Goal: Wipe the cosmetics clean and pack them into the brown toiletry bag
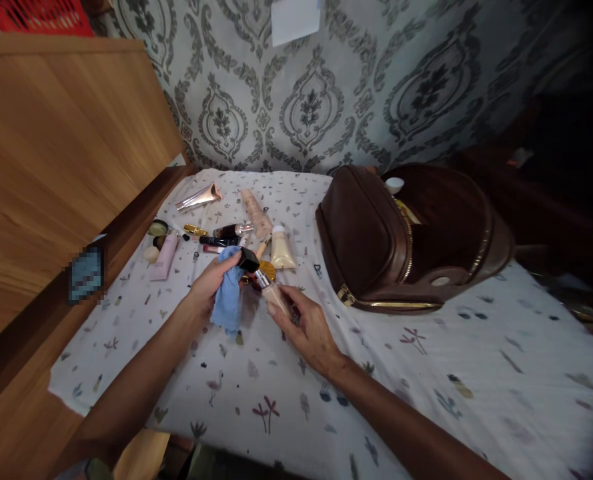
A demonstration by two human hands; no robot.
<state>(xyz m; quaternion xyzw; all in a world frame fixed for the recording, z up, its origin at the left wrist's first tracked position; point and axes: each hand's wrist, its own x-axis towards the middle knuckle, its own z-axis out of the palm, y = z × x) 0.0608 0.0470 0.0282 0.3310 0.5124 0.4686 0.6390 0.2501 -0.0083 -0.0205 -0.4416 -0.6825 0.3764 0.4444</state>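
Note:
My left hand (210,283) is closed around a blue cloth (227,300) and a black cap (249,259). Just below the cap, my right hand (306,327) grips a foundation bottle (277,298) with beige contents and a silver neck. The neck is bare and points up at the cap; whether the two touch I cannot tell. Behind my hands lie a cream tube (282,248), a pinkish tube (256,212), a dark bottle (229,231) and a black tube (219,241). Farther left are a pink tube (165,256) and a shiny rose-gold tube (199,198).
A brown cosmetic bag (366,233) stands unzipped on the right, with a white-capped item (394,185) inside. A wooden cabinet (66,147) borders the left side. The printed cloth (256,373) covers the surface up to the patterned wall (311,100).

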